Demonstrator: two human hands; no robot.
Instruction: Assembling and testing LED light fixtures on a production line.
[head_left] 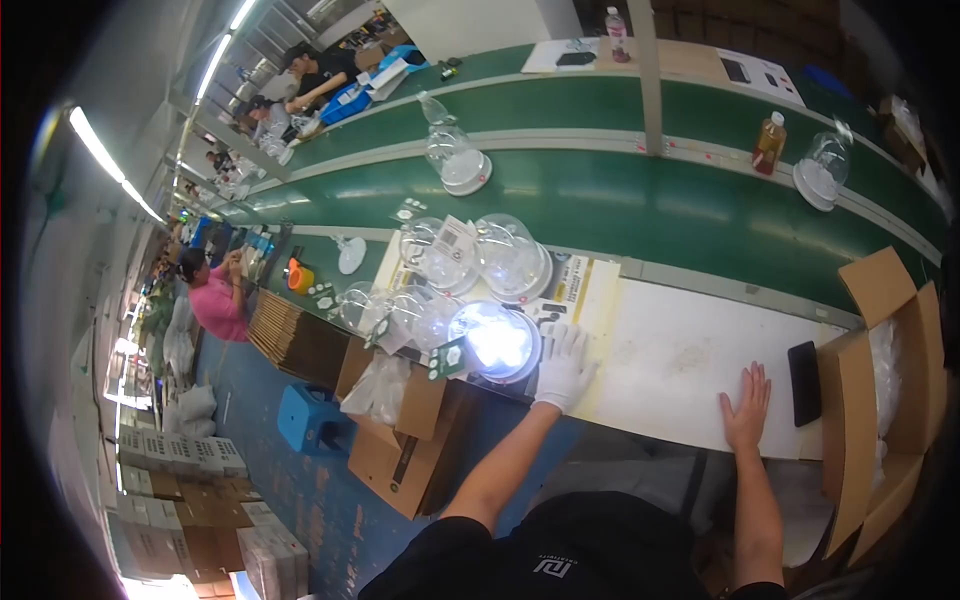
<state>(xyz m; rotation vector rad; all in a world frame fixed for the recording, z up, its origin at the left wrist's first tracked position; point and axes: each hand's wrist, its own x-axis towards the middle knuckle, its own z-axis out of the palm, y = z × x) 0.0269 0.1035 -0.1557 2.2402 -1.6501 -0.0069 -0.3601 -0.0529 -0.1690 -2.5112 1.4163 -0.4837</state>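
Note:
My left hand (565, 372), in a white glove, lies at the right edge of a lit lamp (498, 342) with a round white base. Its fingers stretch forward and grip nothing that I can see; whether it touches the base I cannot tell. The lamp lies on its side, its light glaring white toward me. My bare right hand (746, 406) rests flat on the white board (660, 345), fingers spread. Left of and behind the lit lamp stand several clear domed lamps (510, 262) with white bases, one with a paper tag (455, 240).
An open carton (850, 430) with plastic inside stands at the far right, beside a black phone (803, 383). Another carton (385, 455) sits below the table's left. A green conveyor (600, 195) behind carries a domed lamp (463, 168). A co-worker in pink (218, 300) is at left.

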